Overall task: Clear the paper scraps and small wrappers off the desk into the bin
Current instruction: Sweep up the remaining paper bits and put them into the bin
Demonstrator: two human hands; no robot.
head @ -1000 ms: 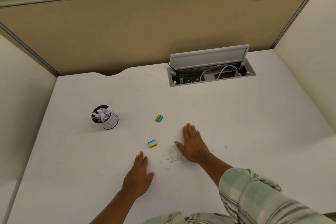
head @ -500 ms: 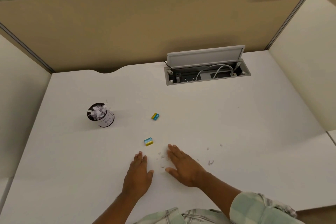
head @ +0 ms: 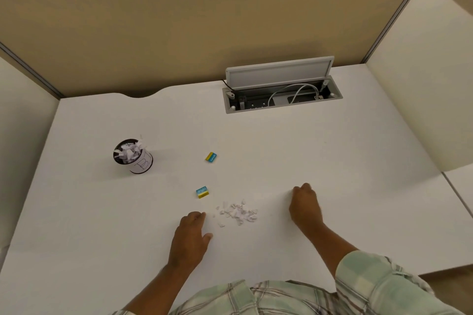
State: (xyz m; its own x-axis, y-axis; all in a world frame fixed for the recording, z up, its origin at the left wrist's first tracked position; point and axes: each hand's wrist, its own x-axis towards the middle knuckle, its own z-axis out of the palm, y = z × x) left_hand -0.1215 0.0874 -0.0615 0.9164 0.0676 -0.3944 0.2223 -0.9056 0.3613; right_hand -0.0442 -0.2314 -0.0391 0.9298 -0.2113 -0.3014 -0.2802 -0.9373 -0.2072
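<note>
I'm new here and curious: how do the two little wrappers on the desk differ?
The near wrapper lies beside the scraps, with its blue half away from the person. The far wrapper lies alone, turned diagonally, with its yellow half to the left. Both are small, blue and yellow, and lie on the desk.
</note>
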